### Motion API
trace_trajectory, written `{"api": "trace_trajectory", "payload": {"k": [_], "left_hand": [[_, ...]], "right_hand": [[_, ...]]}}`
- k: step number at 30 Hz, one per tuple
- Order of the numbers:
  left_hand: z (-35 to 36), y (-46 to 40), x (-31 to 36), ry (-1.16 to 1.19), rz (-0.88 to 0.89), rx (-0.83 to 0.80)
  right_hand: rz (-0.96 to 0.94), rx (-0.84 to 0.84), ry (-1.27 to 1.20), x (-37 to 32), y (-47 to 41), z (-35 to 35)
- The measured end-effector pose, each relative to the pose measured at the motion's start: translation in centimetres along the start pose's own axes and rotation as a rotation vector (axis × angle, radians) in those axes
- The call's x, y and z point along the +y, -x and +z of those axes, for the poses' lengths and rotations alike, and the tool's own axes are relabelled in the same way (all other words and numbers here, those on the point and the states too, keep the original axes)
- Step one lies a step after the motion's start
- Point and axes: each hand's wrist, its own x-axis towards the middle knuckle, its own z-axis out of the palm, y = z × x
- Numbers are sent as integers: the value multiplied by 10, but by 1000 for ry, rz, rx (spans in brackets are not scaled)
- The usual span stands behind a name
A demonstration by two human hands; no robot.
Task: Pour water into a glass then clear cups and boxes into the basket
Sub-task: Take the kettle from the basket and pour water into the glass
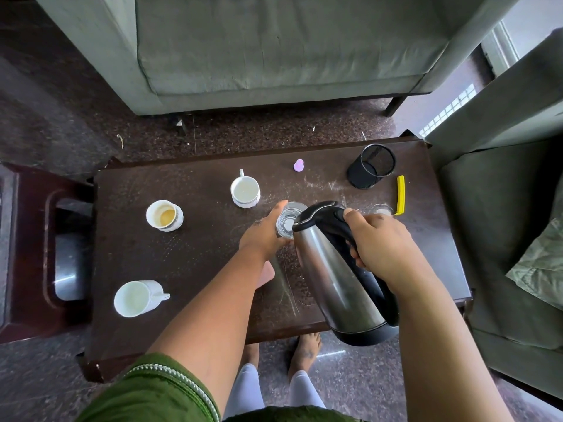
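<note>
Step in hand: pouring, by my judgement; the steel kettle point(338, 269) is tipped spout-first over the drinking glass point(288, 220), though no stream of water shows.
Right hand point(380, 245): fingers wrapped tight round the kettle's black handle.
Left hand point(266, 231): curled round the near-left side of the glass, steadying it on the counter point(198, 269).
Doing it well: keep the spout above the rim's middle, tip slowly, hold the glass firm.
Cups: three white ones, all left of the glass; one just beside it at the far left point(245, 190), one with a tan residue farther left point(164, 215), one lying on its side nearest the counter's front point(137, 298).
Right of the glass: black mesh pen holder point(370, 166), yellow clip point(400, 194).
Beyond the glass: small lilac object point(299, 165).
In the way: nothing between spout and glass.
Basket, boxes: not visible.
</note>
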Motion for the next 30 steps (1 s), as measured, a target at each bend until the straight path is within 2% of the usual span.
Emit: {"api": "trace_trajectory", "payload": {"k": [30], "left_hand": [[-4, 6, 5, -4, 21, 17]], "right_hand": [[-25, -21, 106, -26, -10, -6]]}}
